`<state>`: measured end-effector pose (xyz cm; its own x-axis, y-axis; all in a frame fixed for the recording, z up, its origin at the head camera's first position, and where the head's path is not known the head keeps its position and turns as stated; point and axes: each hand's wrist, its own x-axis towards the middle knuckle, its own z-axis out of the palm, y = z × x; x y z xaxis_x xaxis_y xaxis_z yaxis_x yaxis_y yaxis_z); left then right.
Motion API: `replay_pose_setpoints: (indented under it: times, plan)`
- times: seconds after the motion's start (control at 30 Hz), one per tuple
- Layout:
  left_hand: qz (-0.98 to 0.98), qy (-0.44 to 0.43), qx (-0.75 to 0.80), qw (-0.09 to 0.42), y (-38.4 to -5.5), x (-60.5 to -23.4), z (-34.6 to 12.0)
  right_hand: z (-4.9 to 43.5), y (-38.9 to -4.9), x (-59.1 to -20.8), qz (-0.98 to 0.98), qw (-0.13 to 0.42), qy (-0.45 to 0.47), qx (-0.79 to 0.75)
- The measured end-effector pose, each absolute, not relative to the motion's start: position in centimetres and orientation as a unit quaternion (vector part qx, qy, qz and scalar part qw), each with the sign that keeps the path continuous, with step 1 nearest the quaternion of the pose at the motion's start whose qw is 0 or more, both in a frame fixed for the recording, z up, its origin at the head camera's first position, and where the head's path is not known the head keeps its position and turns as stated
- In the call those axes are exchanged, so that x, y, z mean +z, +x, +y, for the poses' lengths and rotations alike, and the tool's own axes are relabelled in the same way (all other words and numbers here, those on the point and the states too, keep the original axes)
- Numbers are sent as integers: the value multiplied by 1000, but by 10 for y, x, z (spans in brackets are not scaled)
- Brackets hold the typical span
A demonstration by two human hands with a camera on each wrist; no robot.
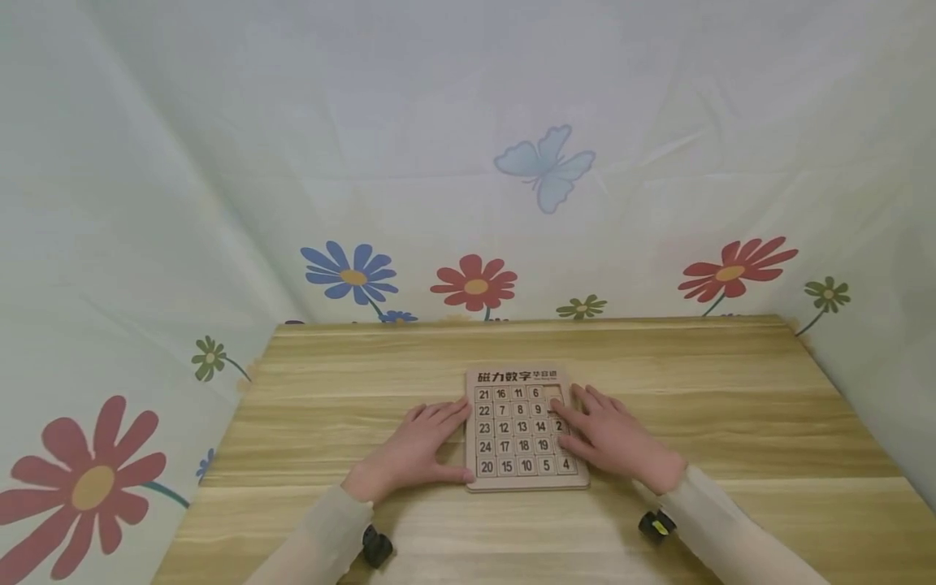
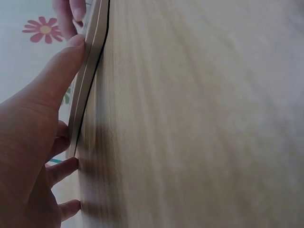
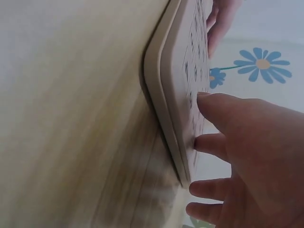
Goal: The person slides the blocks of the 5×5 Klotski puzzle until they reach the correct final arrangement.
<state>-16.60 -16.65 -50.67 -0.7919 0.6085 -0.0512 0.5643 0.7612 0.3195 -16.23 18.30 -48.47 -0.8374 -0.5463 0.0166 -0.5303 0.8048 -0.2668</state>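
Observation:
A wooden number sliding puzzle lies flat on the table, its numbered tiles in rows under a printed title. Its top right slot shows bare wood. My left hand rests along the puzzle's left side, thumb at the lower corner and fingertips higher up; the left wrist view has that thumb against the frame's edge. From the right, my right hand reaches over the board. Its index fingertip touches the right column just below the bare slot, hiding the tile there. The right thumb lies on a lower tile, partly covering it.
The wood-grain table extends around the puzzle on all sides. Behind it and to the left hangs a pale cloth printed with flowers and a butterfly. A small dark device is worn at the left wrist, another at the right.

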Motion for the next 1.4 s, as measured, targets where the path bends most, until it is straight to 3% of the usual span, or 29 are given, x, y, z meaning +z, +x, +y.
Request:
replay_pose_setpoints:
  times: [0.27,0.7,1.1,1.4]
  plan:
    - [934,311,156,79,-165,-505,-164,181,-172,-486,951,38,-276,-131]
    - [934,314,155,70,-166,-503,-166,196,-136,-480,942,33,-310,-122]
    - [932,318,159,74,-166,-504,-163,194,-154,-481,951,50,-279,-123]
    - [934,312,158,77,-164,-504,-165,201,-128,-479,940,54,-316,-118]
